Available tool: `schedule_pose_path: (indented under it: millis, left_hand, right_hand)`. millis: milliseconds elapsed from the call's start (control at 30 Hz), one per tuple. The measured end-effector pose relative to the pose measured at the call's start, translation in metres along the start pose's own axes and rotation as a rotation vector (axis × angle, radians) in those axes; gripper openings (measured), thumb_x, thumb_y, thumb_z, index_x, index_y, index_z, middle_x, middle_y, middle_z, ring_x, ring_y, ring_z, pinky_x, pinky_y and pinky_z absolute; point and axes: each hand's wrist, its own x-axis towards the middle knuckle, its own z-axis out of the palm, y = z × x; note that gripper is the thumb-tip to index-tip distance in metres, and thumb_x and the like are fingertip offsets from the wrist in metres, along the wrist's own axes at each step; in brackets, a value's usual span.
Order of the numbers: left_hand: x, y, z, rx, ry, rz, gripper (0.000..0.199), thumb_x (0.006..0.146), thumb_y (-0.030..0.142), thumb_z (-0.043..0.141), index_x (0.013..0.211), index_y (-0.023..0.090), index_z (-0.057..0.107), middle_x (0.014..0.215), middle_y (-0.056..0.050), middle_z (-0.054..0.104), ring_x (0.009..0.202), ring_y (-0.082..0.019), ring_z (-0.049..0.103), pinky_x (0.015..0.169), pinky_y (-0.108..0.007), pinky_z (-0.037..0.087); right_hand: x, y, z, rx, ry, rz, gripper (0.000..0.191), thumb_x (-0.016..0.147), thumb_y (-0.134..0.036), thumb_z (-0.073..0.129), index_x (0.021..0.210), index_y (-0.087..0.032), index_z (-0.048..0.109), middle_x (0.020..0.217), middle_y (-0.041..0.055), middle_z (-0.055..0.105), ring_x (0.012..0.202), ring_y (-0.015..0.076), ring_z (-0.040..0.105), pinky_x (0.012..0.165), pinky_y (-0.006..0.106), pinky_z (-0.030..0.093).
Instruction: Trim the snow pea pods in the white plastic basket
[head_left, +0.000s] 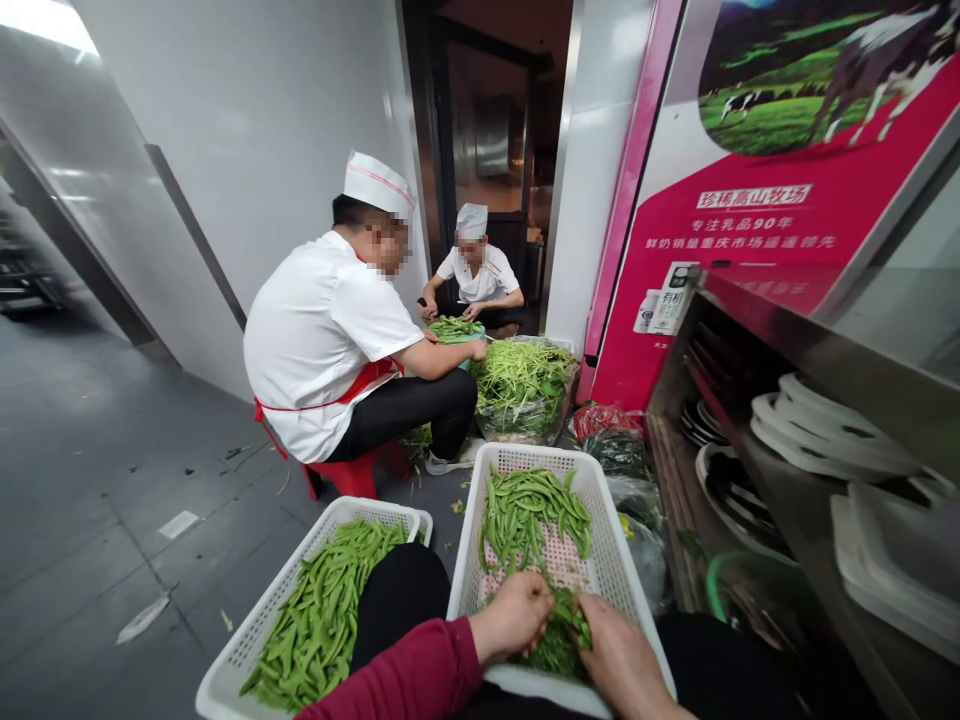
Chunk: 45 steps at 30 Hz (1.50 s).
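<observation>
Over the near end of a white plastic basket (474,520), both my hands are close together. My left hand (517,615) is closed, fingertips pinched, and what it pinches is hidden. Beside it, my right hand (619,650) grips a few green bean pods (576,622) between thumb and fingers. A pile of finer green trimmings (551,655) lies beneath my hands. Flat green beans (525,510) fill the far half of this basket, with the red-and-white patterned bottom showing between. To the left, a second white basket (232,640) is heaped with green beans (319,610).
A co-worker in white (322,350) sits on a red stool (352,475) ahead left; another person (480,275) crouches farther back. Between them stands a large heap of greens (521,380). At right, a metal shelf (810,330) holds stacked plates (817,420). Litter (142,618) lies on the floor.
</observation>
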Motion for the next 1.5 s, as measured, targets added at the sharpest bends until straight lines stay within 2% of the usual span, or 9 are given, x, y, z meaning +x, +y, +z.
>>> schedule_pose_path:
  millis: [233, 433, 667, 867, 1000, 1067, 1167, 1367, 1500]
  left_hand:
    - [-0.027, 0.011, -0.001, 0.055, 0.092, 0.171, 0.021, 0.073, 0.033, 0.050, 0.064, 0.016, 0.042, 0.041, 0.009, 0.036, 0.034, -0.005, 0.035, 0.036, -0.017, 0.026]
    - [-0.043, 0.025, 0.000, -0.255, -0.003, 0.160, 0.030, 0.069, 0.043, 0.052, 0.069, 0.015, 0.041, 0.051, 0.003, 0.051, 0.034, -0.008, 0.046, 0.032, -0.019, 0.034]
    - [-0.037, 0.030, -0.002, -0.471, -0.142, 0.123, 0.013, 0.062, 0.024, 0.053, 0.065, 0.012, 0.047, 0.047, 0.004, 0.047, 0.027, -0.004, 0.035, 0.028, -0.017, 0.029]
    - [-0.011, -0.001, -0.013, 0.181, 0.098, -0.117, 0.012, 0.069, 0.012, 0.044, 0.078, 0.011, 0.051, 0.049, 0.004, 0.047, 0.036, -0.008, 0.043, 0.036, -0.019, 0.034]
    - [-0.016, 0.007, -0.024, 0.355, 0.098, 0.319, 0.044, 0.062, 0.014, 0.058, 0.105, 0.014, 0.049, 0.093, -0.004, 0.056, 0.063, -0.007, 0.053, 0.058, -0.020, 0.043]
    - [-0.020, 0.021, -0.025, 0.297, -0.057, 0.390, 0.043, 0.070, 0.027, 0.055, 0.110, 0.015, 0.048, 0.102, -0.005, 0.055, 0.066, -0.008, 0.054, 0.059, -0.020, 0.043]
    - [-0.025, 0.037, -0.021, 0.339, -0.293, 0.295, 0.032, 0.083, 0.033, 0.034, 0.092, 0.012, 0.056, 0.077, -0.002, 0.059, 0.053, -0.007, 0.050, 0.051, -0.019, 0.040]
    - [-0.023, 0.032, -0.024, 0.873, -0.258, 0.390, 0.019, 0.071, 0.020, 0.045, 0.060, 0.015, 0.059, 0.053, 0.001, 0.052, 0.050, -0.009, 0.042, 0.052, -0.020, 0.032]
    - [-0.017, 0.028, -0.030, 0.823, -0.303, 0.534, 0.017, 0.068, 0.019, 0.046, 0.055, 0.015, 0.056, 0.050, 0.003, 0.047, 0.048, -0.007, 0.037, 0.050, -0.018, 0.029]
  right_hand:
    - [0.004, 0.001, 0.000, 0.459, -0.085, 0.017, 0.016, 0.063, -0.030, 0.055, 0.073, -0.018, 0.061, 0.067, 0.0009, 0.063, 0.067, 0.0181, 0.057, 0.064, 0.024, 0.040]
    - [-0.005, -0.013, -0.016, 0.377, 0.079, -0.017, 0.011, 0.068, -0.030, 0.051, 0.066, -0.020, 0.056, 0.065, -0.0004, 0.060, 0.063, 0.0160, 0.053, 0.060, 0.024, 0.038]
    - [-0.015, -0.023, -0.029, 0.543, 0.265, -0.167, 0.016, 0.073, -0.033, 0.053, 0.066, -0.020, 0.057, 0.067, 0.0015, 0.060, 0.066, 0.0163, 0.055, 0.062, 0.024, 0.043]
    - [-0.007, -0.029, -0.056, 0.818, 0.390, 0.192, 0.024, 0.062, -0.041, 0.065, 0.066, -0.018, 0.057, 0.059, 0.0004, 0.060, 0.062, 0.0171, 0.055, 0.062, 0.026, 0.043]
    - [0.007, -0.027, -0.059, 1.262, 0.217, 0.343, 0.031, 0.059, -0.043, 0.069, 0.065, -0.019, 0.050, 0.049, -0.0055, 0.050, 0.045, 0.0104, 0.046, 0.050, 0.024, 0.041]
    - [0.010, -0.024, -0.049, 1.381, 0.135, 0.366, 0.033, 0.059, -0.042, 0.070, 0.064, -0.018, 0.048, 0.051, -0.0056, 0.049, 0.043, 0.0089, 0.044, 0.047, 0.023, 0.039]
    - [0.008, -0.019, -0.035, 1.266, -0.004, 0.340, 0.028, 0.067, -0.043, 0.063, 0.072, -0.017, 0.052, 0.051, -0.0042, 0.049, 0.044, 0.0100, 0.045, 0.047, 0.025, 0.040]
    - [0.008, -0.005, -0.041, 0.291, 0.007, -0.192, 0.024, 0.070, -0.026, 0.059, 0.093, -0.020, 0.061, 0.081, 0.0058, 0.060, 0.078, 0.0196, 0.054, 0.069, 0.029, 0.041]
    - [0.015, -0.012, -0.041, 0.240, -0.252, -0.378, 0.007, 0.067, -0.025, 0.062, 0.069, -0.019, 0.061, 0.075, 0.0031, 0.058, 0.073, 0.0163, 0.053, 0.065, 0.026, 0.040]
